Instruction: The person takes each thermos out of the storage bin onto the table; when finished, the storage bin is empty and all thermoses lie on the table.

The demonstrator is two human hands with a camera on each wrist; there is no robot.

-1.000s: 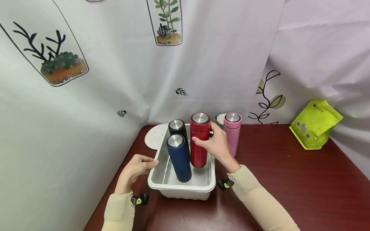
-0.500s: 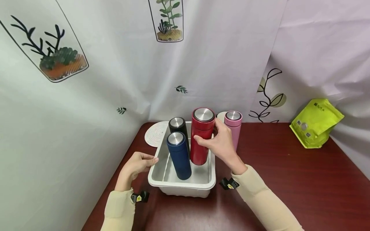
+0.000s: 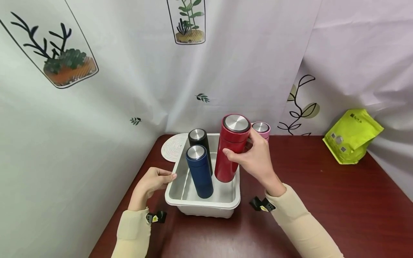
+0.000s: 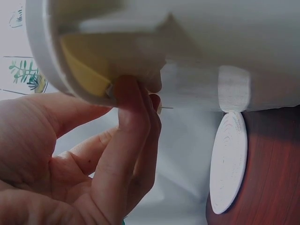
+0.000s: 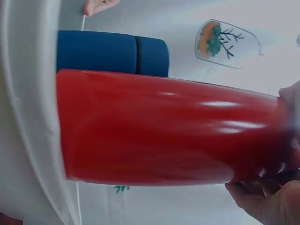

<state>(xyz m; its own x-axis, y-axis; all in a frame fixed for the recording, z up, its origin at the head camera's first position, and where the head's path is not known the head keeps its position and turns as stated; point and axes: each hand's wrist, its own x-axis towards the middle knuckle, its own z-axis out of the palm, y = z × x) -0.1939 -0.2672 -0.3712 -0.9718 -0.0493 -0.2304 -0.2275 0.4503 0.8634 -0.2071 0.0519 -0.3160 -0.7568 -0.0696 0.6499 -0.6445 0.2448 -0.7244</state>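
My right hand (image 3: 258, 157) grips a red thermos bottle (image 3: 227, 161) near its upper part, thumb on the front side. The bottle tilts slightly, its steel lid raised and its base over the right part of a white plastic basin (image 3: 206, 205). Within the basin stand a blue thermos (image 3: 200, 175) and, behind it, a black thermos (image 3: 201, 140). At the basin's left rim my left hand (image 3: 155, 182) pinches the edge between thumb and fingers. In the left wrist view, its fingers (image 4: 133, 117) curl under the rim. The right wrist view shows the red bottle lying across the blue one.
A pink thermos (image 3: 262, 132) stands behind my right hand, mostly hidden. A round white woven mat (image 3: 172, 147) lies left of the basin. The yellow-green bag (image 3: 352, 138) sits at the table's back right. A patterned white cloth (image 3: 245, 71) hangs behind the dark red table (image 3: 322, 200).
My right hand has lifted the red thermos and carried it a little to the right, its top leaning right. It now covers most of the pink thermos. My left hand keeps its hold.
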